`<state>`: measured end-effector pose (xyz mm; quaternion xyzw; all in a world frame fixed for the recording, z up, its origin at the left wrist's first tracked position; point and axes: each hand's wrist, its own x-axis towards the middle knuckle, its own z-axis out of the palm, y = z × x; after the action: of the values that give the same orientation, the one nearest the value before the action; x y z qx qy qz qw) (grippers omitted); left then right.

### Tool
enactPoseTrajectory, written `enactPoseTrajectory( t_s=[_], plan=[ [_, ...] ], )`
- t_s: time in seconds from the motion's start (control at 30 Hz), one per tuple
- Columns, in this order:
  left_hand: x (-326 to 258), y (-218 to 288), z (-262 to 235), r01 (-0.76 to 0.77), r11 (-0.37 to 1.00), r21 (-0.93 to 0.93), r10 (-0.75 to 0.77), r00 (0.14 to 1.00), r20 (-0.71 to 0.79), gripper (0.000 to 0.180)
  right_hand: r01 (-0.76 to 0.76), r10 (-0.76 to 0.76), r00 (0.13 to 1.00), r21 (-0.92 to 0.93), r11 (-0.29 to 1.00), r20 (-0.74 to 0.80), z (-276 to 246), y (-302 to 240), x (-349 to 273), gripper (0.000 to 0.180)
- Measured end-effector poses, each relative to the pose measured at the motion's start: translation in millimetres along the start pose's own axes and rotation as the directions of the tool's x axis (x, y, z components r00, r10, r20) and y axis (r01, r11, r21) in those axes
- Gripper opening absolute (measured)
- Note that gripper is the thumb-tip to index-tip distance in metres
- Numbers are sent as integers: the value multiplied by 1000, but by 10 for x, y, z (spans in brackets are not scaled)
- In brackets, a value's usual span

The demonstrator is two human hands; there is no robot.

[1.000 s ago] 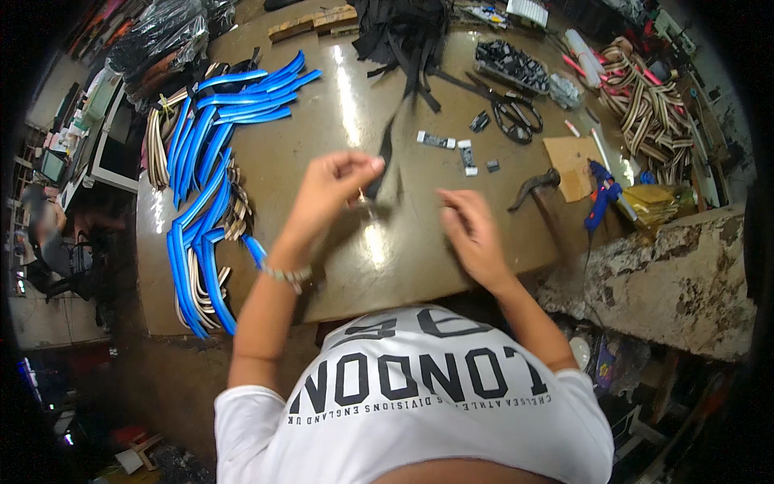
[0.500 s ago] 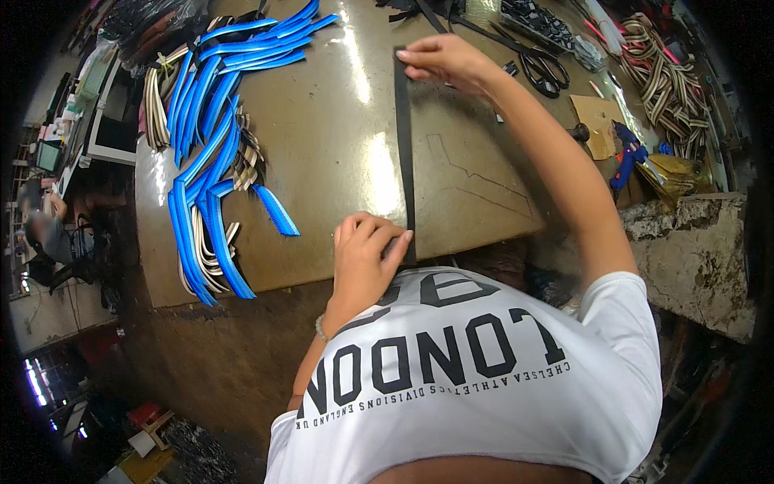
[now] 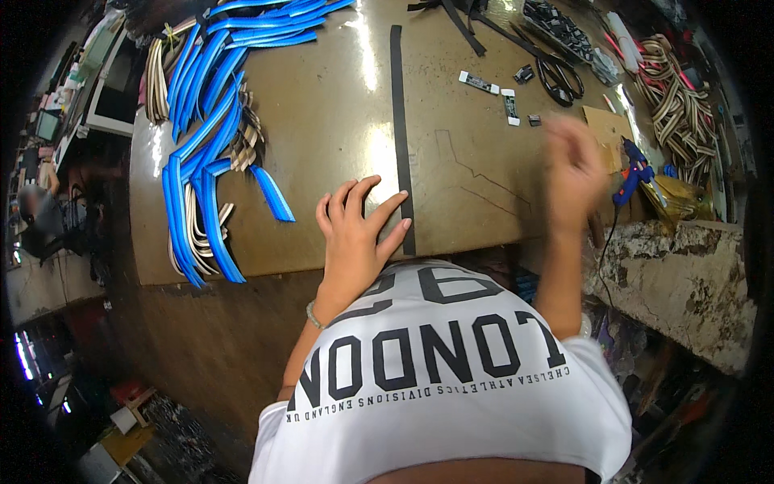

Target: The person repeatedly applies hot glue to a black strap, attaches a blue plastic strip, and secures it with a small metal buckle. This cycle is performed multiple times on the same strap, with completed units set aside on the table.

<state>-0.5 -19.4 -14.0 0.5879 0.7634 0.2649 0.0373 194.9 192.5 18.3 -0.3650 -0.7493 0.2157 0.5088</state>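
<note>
A flat black strap (image 3: 401,121) lies straight across the brown table, running from the near edge toward the far side. My left hand (image 3: 355,230) rests at its near end, fingers spread, with the fingertips touching the strap's left side. Off to the right, my right hand (image 3: 576,169) is smeared by motion, so its fingers cannot be read. It is near a blue glue gun (image 3: 633,173) and a piece of cardboard (image 3: 606,135). Beyond it lie black-handled scissors (image 3: 559,82), a small black-and-white label (image 3: 479,82) and a similar label (image 3: 509,106).
Bundles of blue striped straps (image 3: 205,153) cover the table's left side. At the far right are a bag of small black parts (image 3: 556,28) and a heap of striped straps (image 3: 673,105). More black straps (image 3: 463,24) lie at the far edge. A rough ledge (image 3: 677,274) stands right.
My right hand has let go of the strap's far end and moved right and nearer. The strap now lies flat. My left hand's fingers have spread beside it.
</note>
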Motion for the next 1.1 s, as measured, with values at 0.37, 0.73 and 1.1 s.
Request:
enactPoseTrajectory(
  t_s=[0.37, 0.73, 1.1],
  plan=[
    [3, -21, 31, -10, 1000, 9, 10, 1000, -11, 35, -387, 219, 880, -370, 845, -421, -1516, 1620, -120, 55],
    [-1, -19, 30, 12, 1000, 0, -12, 1000, -17, 34, -486, 198, 661, 212, 848, 724, -113, -183, 153, 37],
    [-3, -26, 30, 32, 999, -16, -32, 999, -27, 35, 1, -99, 611, 124, 992, 786, 333, -32, 159, 41]
  ],
)
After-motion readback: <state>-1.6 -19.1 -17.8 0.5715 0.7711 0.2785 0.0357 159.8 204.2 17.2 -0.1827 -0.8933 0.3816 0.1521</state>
